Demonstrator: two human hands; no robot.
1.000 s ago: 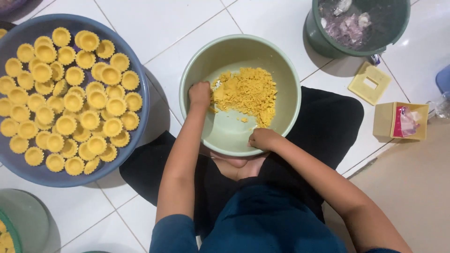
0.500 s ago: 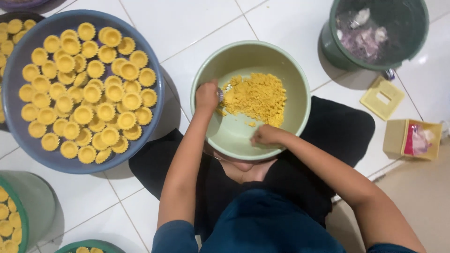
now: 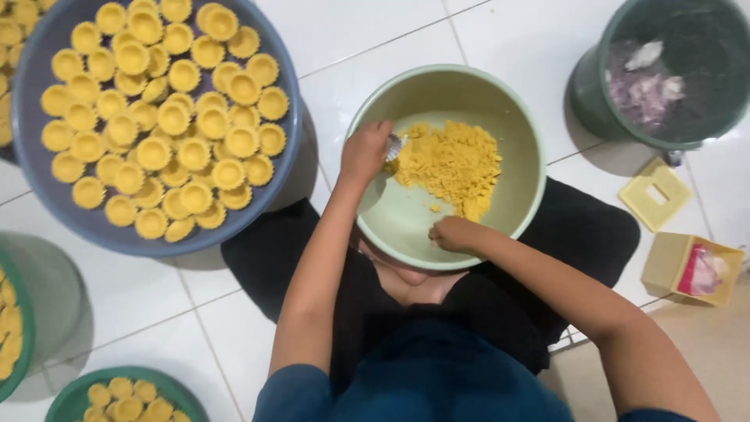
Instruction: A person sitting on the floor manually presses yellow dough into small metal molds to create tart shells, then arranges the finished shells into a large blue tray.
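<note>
The left hand [image 3: 364, 151] grips a small metal mould [image 3: 394, 145] at the dough [image 3: 451, 165] in the green bowl [image 3: 522, 129] (floor-level), while the right hand [image 3: 453, 234] pinches crumbs.

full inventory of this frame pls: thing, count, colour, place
bowl: 1, pale green, centre, on the person's lap
crumbly dough: 1 heap, yellow, inside the bowl
small metal mould: 1, silver, at the left hand's fingers, edge of the dough
blue tray: 1, upper left on floor
tart shells: many, yellow, filling the blue tray
green tubs: 2 partly seen, lower left, holding more shells
dark green bucket: 1, upper right, pale scraps inside
square lid: 1, yellow, right of bowl
small box: 1, yellow, far right, pink packet inside
tiled floor: white
left hand: in bowl, on mould
right hand: in bowl, near rim
</note>
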